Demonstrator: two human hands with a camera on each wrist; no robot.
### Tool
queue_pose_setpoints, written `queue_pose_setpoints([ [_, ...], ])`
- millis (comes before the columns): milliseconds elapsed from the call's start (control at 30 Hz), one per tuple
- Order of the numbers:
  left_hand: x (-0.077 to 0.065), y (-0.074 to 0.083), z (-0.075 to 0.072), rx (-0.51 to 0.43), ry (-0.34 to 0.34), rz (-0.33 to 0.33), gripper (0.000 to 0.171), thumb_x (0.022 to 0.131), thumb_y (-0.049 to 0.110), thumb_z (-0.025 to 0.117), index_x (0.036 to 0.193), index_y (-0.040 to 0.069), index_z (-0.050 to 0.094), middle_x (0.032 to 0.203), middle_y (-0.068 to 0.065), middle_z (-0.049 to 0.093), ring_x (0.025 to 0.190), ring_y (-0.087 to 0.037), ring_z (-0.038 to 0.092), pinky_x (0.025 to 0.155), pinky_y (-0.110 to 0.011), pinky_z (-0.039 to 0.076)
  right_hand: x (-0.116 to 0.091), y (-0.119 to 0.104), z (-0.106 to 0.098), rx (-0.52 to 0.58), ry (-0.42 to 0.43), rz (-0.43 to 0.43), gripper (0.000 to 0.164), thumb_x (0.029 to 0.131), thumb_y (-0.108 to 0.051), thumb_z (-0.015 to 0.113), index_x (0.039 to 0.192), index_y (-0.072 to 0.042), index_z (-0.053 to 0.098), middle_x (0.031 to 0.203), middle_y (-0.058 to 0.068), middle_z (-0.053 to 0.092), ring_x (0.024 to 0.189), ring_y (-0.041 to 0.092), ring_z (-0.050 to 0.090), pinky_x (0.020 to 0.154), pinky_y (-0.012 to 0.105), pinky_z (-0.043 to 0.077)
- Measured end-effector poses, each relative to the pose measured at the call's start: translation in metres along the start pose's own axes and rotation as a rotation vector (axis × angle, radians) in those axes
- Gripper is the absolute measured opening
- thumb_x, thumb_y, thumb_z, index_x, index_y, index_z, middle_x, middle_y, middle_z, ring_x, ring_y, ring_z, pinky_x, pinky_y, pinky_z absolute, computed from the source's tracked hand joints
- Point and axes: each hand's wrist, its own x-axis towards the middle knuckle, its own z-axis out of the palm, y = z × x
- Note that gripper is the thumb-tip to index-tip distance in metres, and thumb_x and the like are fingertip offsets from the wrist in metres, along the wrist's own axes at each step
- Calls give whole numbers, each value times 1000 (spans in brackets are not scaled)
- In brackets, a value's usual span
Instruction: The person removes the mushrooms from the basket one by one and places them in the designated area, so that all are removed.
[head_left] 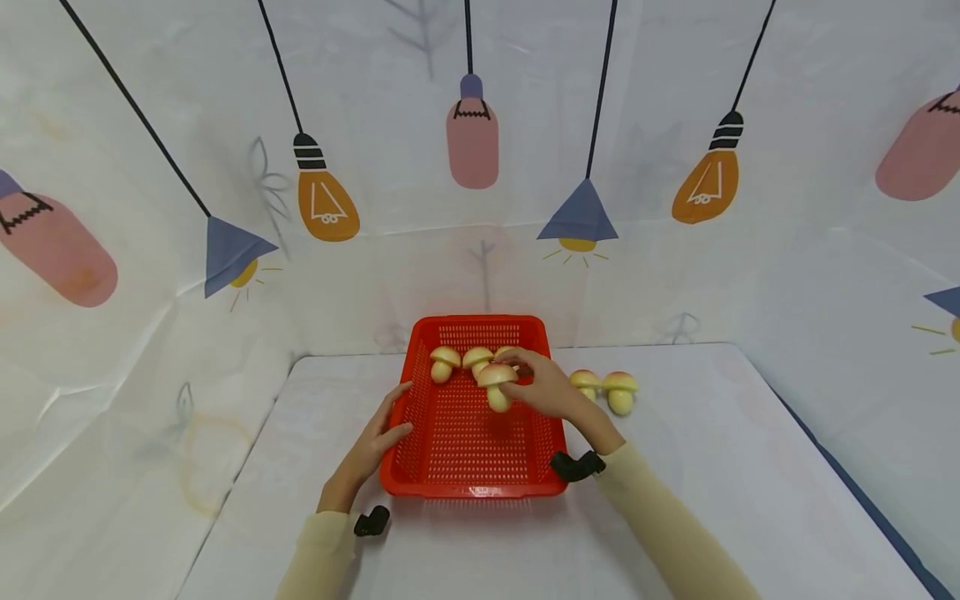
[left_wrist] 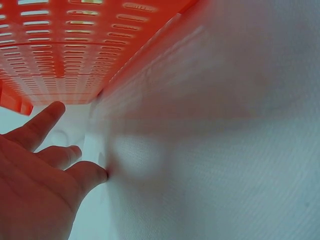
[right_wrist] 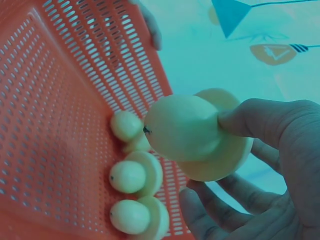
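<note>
My right hand point(head_left: 546, 385) pinches a toy mushroom point(head_left: 498, 385) by its cap, above the inside of a red plastic basket point(head_left: 480, 492). The right wrist view shows the thumb on one side of this mushroom point(right_wrist: 185, 127) and the fingers curled round the other, its pale stem toward the basket. Three more mushrooms point(head_left: 445, 363) lie in a row at the basket's far end, one partly hidden behind my right hand. At the basket's left side, my left hand point(head_left: 367, 450) rests with its fingers spread, fingertips at the rim; the left wrist view shows these fingers point(left_wrist: 45, 125) extended beside the perforated wall.
Two more mushrooms point(head_left: 619, 392) stand on the white table point(head_left: 675, 500) to the right of the basket, one partly behind my right forearm. A white backdrop point(head_left: 525, 275) printed with hanging lamps rises behind the table and along both sides.
</note>
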Motion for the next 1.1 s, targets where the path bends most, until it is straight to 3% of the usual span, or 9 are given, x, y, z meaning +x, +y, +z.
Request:
queue_pose_setpoints([
  [167,1,0,-1,16,7,4,67,103,13,51,164,21,22,159,-24,33,133,-46,46,95,-33,52,-2,0,-6,-8,27,-2,41,95,-20,70,135,-13,62,141,9,62,122,34,61,99,52,52],
  [433,1,0,0,3,-4,8,68,103,13,51,164,16,20,158,-27,33,132,-48,46,95,-34,52,-9,4,-15,25,50,-4,44,96,-21,71,137,-11,61,143,13,60,122,38,63,96,51,55],
  [667,-1,0,1,21,10,-3,68,103,18,51,164,18,21,160,-25,31,134,-47,45,98,-41,51,-13,12,-29,32,82,22,43,96,-22,72,136,-12,61,139,13,62,119,38,64,95,50,55],
  [933,0,-1,0,4,0,8,68,103,14,51,164,16,20,159,-25,31,133,-48,46,95,-33,53,-19,12,-45,46,120,24,44,96,-17,71,137,-7,59,141,20,60,121,45,62,98,56,53],
  [1100,0,-2,0,0,-2,9,68,104,15,51,164,17,20,160,-24,31,134,-48,45,95,-33,52,-22,16,-53,55,125,74,45,97,-23,71,139,-11,59,141,15,61,124,42,61,97,53,54],
])
